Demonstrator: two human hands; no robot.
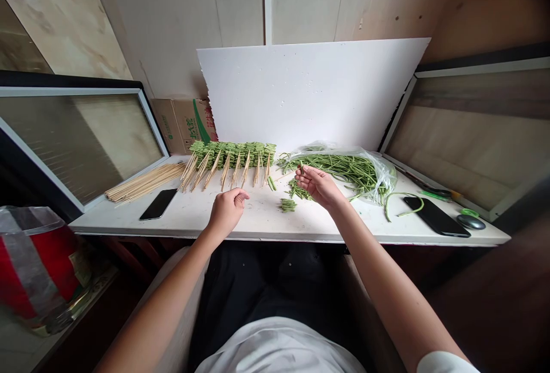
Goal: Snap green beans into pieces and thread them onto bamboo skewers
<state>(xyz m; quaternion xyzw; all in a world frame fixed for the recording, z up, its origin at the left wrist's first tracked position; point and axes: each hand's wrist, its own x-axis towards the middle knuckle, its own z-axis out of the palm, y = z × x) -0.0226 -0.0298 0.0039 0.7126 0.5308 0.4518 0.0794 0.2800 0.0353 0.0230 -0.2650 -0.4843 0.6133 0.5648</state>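
Observation:
My right hand [320, 185] pinches a short piece of green long bean [301, 168] between its fingertips, just in front of a bag of long beans. That clear plastic bag [378, 175] lies open, with long green beans [335, 167] spilling out to the left. My left hand [227, 209] hangs curled over the white table [262, 218], holding nothing. Its nearest neighbour is a row of skewered bean bundles [232, 155], with the bare skewer ends pointing toward me. A small heap of cut bean pieces [287, 205] lies between my hands.
A bundle of bamboo skewers [146, 182] and a black phone [158, 204] lie at the table's left. To the right are another phone [436, 216], green-handled scissors [436, 194] and a dark oval object [470, 222]. A white board [311, 95] leans behind the table.

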